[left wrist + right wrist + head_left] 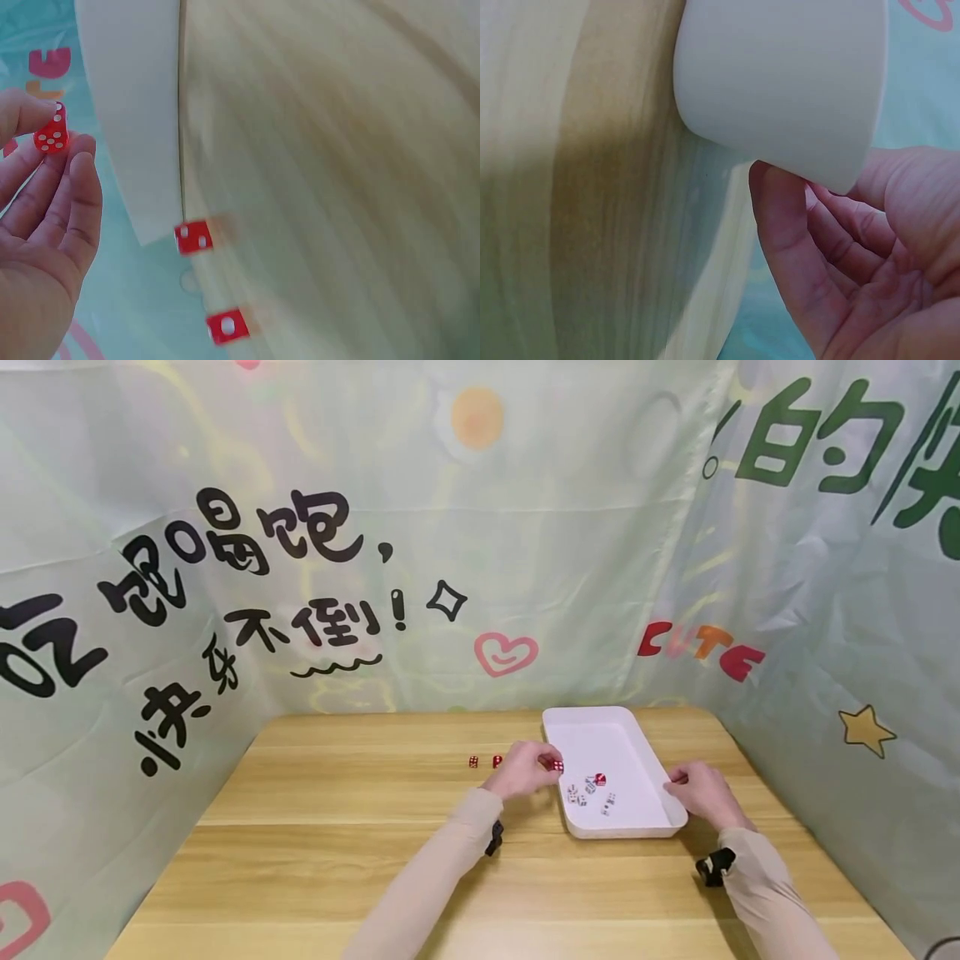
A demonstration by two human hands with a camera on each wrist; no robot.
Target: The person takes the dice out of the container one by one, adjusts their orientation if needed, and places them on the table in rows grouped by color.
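Between thumb and fingertips, my left hand (pixel 522 769) pinches a red die with white pips (pixel 558 767), held at the left rim of the white tray (pixel 592 739). The left wrist view shows this die (pixel 51 136) close up, raised beside the tray's outer wall (pixel 135 112). My right hand (pixel 705 793) grips the tray's right edge; in the right wrist view its thumb and fingers lie on either side of the wall (pixel 780 82). Inside the tray are several white dice (pixel 573 793) and one red die (pixel 600 779), all toward the near end.
Two more red dice lie on the wooden table (pixel 337 852) left of the tray: one farther left (pixel 473 762), the other (pixel 497 762) close to my left hand. Printed cloth walls (pixel 420 677) stand along the table's back and sides.
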